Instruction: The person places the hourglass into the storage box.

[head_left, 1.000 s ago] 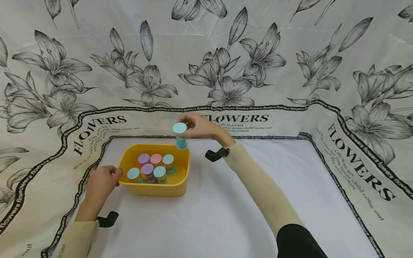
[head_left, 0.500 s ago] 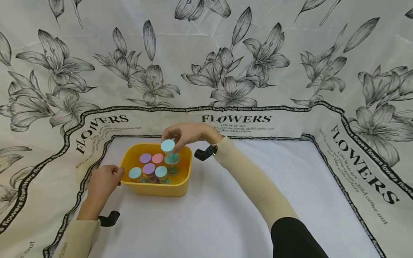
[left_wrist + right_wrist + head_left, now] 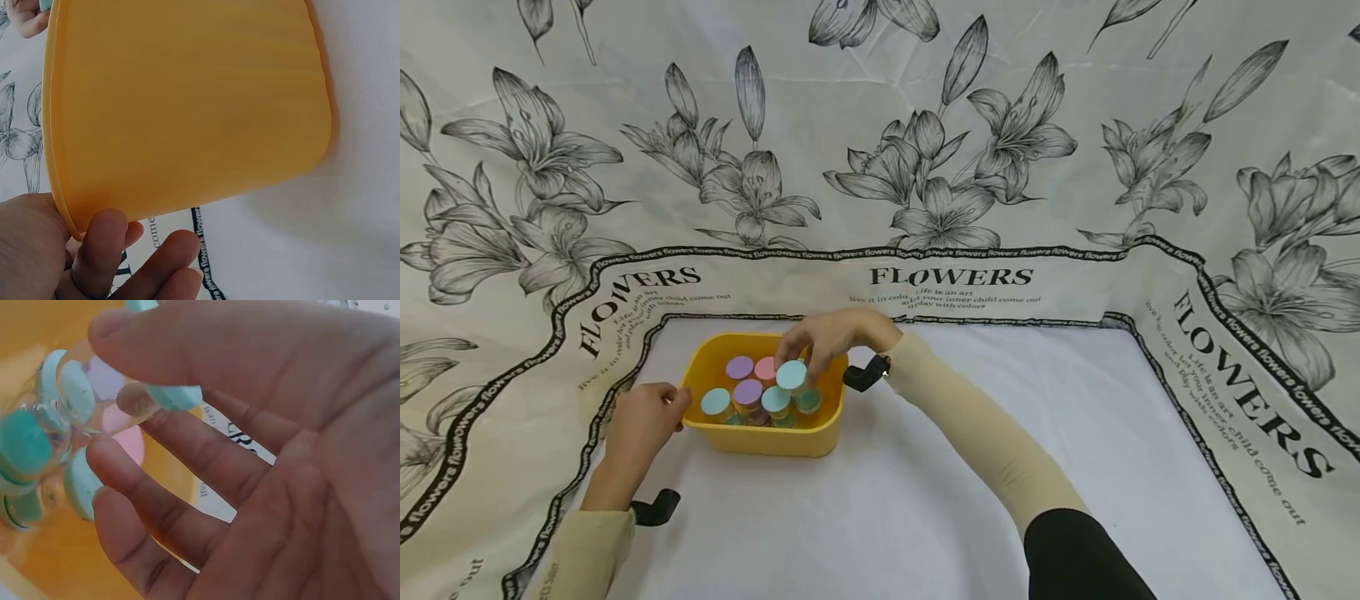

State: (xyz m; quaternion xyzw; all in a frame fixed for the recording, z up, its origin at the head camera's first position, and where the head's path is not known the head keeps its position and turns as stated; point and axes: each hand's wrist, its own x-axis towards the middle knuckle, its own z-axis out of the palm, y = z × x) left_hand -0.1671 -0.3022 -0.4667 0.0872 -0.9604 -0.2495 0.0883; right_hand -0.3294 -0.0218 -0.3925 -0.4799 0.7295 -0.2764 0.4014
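Note:
In the head view my right hand (image 3: pixel 835 337) reaches over the right half of a yellow plastic bin (image 3: pixel 775 442). It pinches a sand timer (image 3: pixel 792 374) with a light blue end cap, clear body and teal sand. In the right wrist view the thumb and a finger grip this sand timer near its blue cap (image 3: pixel 175 397); its teal-sand end points down among the others. Several more sand timers stand in the bin, capped in purple (image 3: pixel 747 392), pink (image 3: pixel 765 369) and light blue (image 3: pixel 715 402). My left hand (image 3: pixel 106 256) pinches the bin's rim at its left corner.
A white cloth (image 3: pixel 925 467) covers the table around the bin. Behind and at both sides rises a flower-printed cloth (image 3: pixel 955 283) with a black border. A black wrist mount sits on each arm.
My right hand has moved left and down with the sand timer, from above the bin's back right edge into the bin. My left hand has stayed at the rim.

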